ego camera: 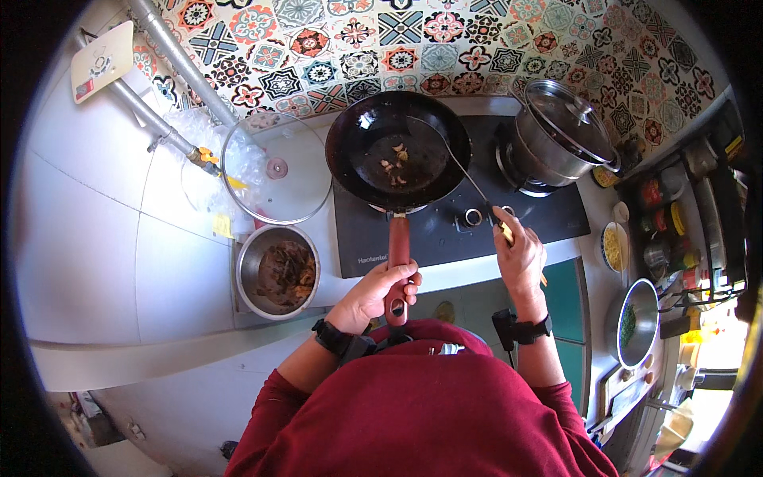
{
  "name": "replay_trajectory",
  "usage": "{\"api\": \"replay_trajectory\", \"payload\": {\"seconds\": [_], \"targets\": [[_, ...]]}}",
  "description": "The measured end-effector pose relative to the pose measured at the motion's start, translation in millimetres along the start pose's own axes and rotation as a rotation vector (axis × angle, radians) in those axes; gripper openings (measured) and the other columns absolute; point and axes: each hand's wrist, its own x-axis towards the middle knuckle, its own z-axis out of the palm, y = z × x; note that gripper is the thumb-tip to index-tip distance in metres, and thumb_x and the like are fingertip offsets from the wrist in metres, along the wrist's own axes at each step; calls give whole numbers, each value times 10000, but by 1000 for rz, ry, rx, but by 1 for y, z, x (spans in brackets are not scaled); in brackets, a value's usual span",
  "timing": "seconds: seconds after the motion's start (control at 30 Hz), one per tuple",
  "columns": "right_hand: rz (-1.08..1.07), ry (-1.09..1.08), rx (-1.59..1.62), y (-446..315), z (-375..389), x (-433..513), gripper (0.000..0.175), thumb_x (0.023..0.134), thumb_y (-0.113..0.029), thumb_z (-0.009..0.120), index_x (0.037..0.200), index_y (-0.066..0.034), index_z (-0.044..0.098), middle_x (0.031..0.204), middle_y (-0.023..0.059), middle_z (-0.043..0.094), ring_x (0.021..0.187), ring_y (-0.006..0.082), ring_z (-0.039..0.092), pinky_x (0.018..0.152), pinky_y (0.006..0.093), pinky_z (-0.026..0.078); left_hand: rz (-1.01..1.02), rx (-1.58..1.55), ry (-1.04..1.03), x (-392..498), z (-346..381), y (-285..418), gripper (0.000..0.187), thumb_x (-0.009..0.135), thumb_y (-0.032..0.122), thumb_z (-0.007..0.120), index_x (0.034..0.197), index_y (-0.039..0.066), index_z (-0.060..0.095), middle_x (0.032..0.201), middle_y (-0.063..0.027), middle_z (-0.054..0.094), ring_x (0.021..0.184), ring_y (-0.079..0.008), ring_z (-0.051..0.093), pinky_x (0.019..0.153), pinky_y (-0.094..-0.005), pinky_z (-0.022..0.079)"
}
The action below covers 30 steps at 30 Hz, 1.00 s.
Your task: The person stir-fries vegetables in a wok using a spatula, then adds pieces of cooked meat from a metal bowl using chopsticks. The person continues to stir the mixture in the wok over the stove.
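Observation:
My left hand (387, 287) grips the reddish-brown handle (399, 244) of a dark wok (351, 170), which sits over the left burner of a black gas hob (435, 229). Small pale and yellowish food pieces (398, 162) lie in the wok's bottom. In my right hand (520, 255) is the handle of a thin-shafted cooking spatula (471, 177); its dark head reaches into the right side of the wok, and its exact outline is hard to make out.
A lidded steel pot (551, 146) stands on the right burner. Left are a glass lid (298, 173) and a steel bowl (242, 280) of brownish food. On the right counter are a patterned bowl (606, 244), a steel bowl with chopped greens (647, 319) and a condiment rack (715, 220).

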Motion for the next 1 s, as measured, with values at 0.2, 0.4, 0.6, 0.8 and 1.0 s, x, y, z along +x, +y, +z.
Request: {"api": "replay_trajectory", "payload": {"seconds": [0.2,0.4,0.6,0.8,1.0], "targets": [[27,-22,24,-1,2,-6,328,857,-165,650,1181,-212,651,762,70,668,658,244,608,625,363,496,3,4,14,0,0,0,167,918,215,643,963,97,535,890,-42,573,720,-105,543,643,-298,494],[4,-4,54,-2,5,-9,286,899,-204,623,1182,-190,656,718,106,628,644,236,619,588,351,493,1,-3,-10,1,0,1,165,923,218,637,965,95,534,889,-41,572,720,-106,543,640,-297,495],[43,-32,51,-4,6,-7,320,869,-166,639,1186,-203,640,797,81,679,679,253,624,640,361,506,6,6,-6,1,0,1,169,920,219,641,960,94,534,883,-39,568,717,-106,540,639,-297,493],[50,-29,43,-6,8,-6,328,864,-158,646,1190,-202,638,785,80,675,681,250,626,639,356,506,1,2,-16,1,0,1,170,920,222,643,952,95,534,883,-43,569,722,-107,540,643,-298,493],[49,4,44,-3,12,-8,352,871,-164,648,1221,-191,621,772,87,664,709,252,633,654,368,508,-2,9,-9,2,-2,1,169,921,224,644,949,96,536,887,-48,579,728,-109,543,649,-301,496]]}}
